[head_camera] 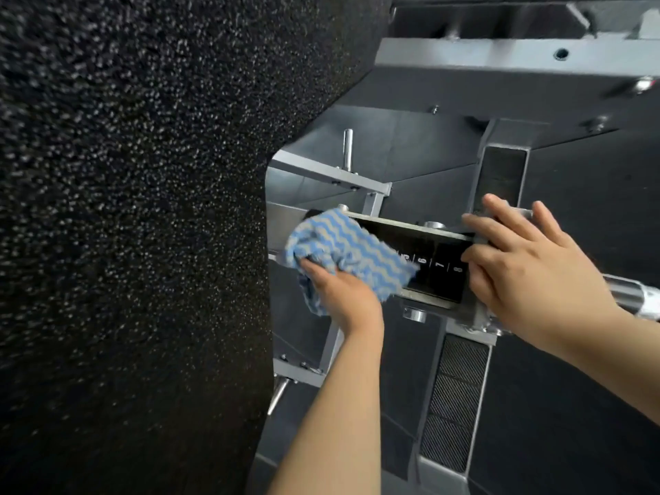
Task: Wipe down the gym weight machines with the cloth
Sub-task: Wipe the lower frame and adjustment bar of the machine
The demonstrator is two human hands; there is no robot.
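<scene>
A blue-and-white wavy-striped cloth (343, 253) is bunched in my left hand (339, 292) and pressed on the left end of a black numbered weight stack (441, 267), covering the low numbers; the digits 6, 7 and 8 show to its right. My right hand (528, 267) lies flat with fingers spread on the right end of the stack's grey metal frame (410, 225), touching it without closing around anything.
A speckled black rubber surface (135, 209) fills the left half of the view. Grey machine beams (500, 57), a chrome pin (347, 146), a chrome bar (632, 292) at the right and a ribbed black tread strip (455, 398) surround the stack.
</scene>
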